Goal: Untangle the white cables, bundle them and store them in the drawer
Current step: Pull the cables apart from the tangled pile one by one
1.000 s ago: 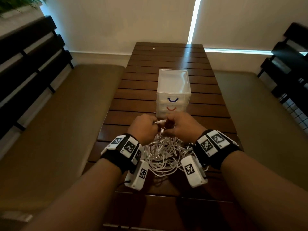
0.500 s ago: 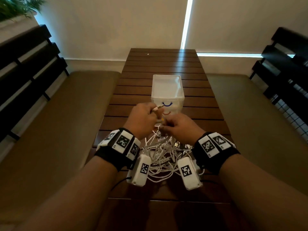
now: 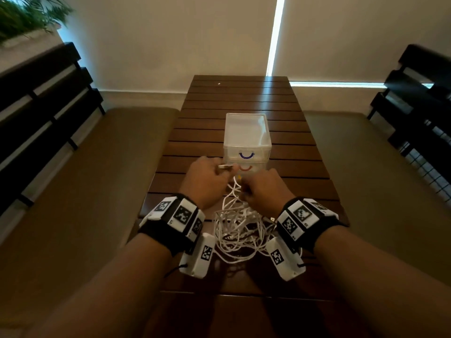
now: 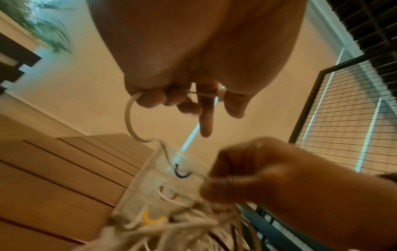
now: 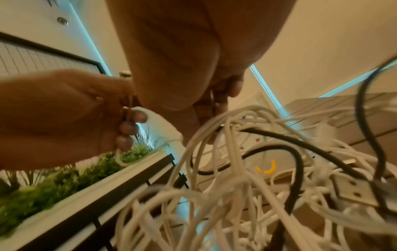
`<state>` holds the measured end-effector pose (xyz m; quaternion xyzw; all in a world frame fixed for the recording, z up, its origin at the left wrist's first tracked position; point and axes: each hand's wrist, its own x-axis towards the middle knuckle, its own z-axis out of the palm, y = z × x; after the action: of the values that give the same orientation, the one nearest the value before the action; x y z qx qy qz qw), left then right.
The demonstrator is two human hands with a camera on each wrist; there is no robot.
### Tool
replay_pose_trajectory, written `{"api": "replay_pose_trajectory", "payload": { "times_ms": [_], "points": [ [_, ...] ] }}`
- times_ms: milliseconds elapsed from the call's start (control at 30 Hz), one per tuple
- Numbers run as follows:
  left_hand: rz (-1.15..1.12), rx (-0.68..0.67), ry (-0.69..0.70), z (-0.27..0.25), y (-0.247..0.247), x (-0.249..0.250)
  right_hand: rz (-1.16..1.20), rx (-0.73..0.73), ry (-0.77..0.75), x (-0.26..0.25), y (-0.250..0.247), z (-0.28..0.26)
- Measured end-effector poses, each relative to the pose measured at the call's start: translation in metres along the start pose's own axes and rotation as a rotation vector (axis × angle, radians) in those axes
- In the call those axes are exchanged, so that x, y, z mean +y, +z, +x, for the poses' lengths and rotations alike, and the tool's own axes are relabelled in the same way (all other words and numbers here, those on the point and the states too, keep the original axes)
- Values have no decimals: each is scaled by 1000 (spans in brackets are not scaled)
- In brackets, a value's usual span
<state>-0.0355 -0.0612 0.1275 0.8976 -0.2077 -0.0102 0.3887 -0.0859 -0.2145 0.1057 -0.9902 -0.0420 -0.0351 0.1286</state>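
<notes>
On the slatted wooden table, both hands, seemingly, pinch white cables; benches flank it.

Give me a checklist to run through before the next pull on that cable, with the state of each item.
1. Left hand has a firm hold on one white cable: ok, fingers curl round it near its plug end.
2. Right hand holds strands at the top of the cable tangle: ok.
3. Held cable runs free of the tangle: not ok, it still leads down into the pile.
4. Black cable is out of the white ones: not ok, it loops through them.
5. Drawer unit has a drawer open to take a bundle: not ok, all look shut.
6. Any knot along the held cable: cannot tell.
</notes>
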Motion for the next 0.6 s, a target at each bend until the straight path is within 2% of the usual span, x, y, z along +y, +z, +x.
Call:
{"api": "replay_pose_trajectory", "payload": {
  "times_ms": [100, 200, 267, 333, 400, 467, 533, 600],
  "points": [
    [-18, -240, -88, 7, 16, 0, 201, 41, 25, -5, -4, 3],
    [66, -299, -100, 9, 23, -14, 115, 54, 62, 1, -5, 0],
    [138, -291, -65, 9, 24, -14, 117, -4, 33, 2, -4, -2],
    [166, -247, -25, 9, 24, -6, 123, -147, 18, 4, -5, -2],
    [72, -209, -4, 9, 21, 1, 77, -299, 62, 5, -12, 1],
    [-107, -160, -46, 10, 14, 4, 19, -373, 50, 4, -24, 4],
    [-214, -80, -98, 10, 3, 1, -17, -343, 12, 0, -38, 4],
    [-270, -53, -151, 12, -6, -2, 57, -202, 4, 2, -43, 0]
  ]
}}
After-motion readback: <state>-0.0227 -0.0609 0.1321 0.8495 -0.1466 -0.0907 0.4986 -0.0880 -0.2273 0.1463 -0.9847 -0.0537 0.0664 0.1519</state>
